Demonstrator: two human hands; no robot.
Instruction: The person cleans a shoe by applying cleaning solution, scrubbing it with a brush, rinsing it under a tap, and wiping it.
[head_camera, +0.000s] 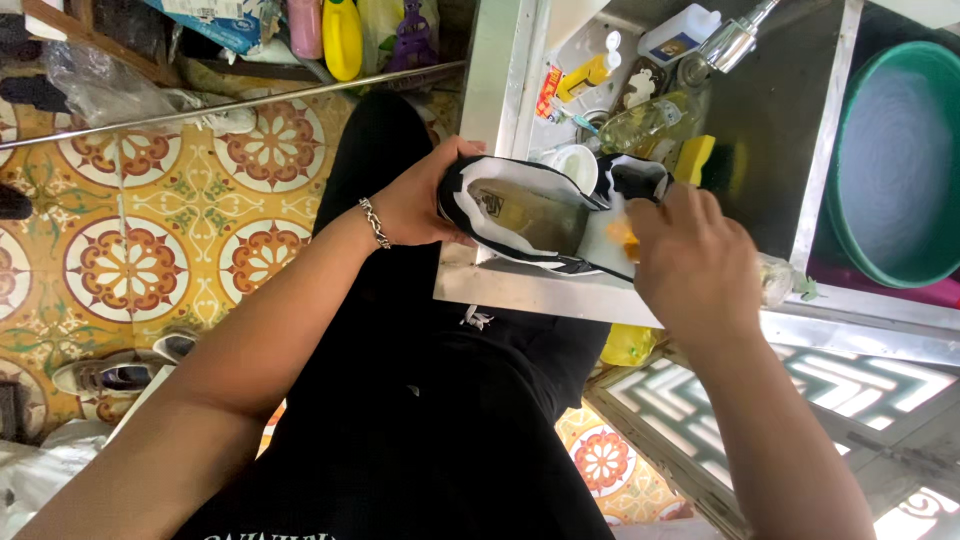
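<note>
Shoe (545, 215) between both hands' fingers (455, 160)

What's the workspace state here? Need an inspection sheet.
Surface: steel sink, shoe held over its front edge.
Job's things: black-and-white shoe, opening up; something yellow at the right hand, unclear.
Clutter: yellow bottle, clear bottle, white jug, yellow sponge, green basin.
Hands: left hand grips the heel; right hand at the shoe's front.
Cables: nothing seen.
Surroundings: patterned floor tiles, another shoe.
</note>
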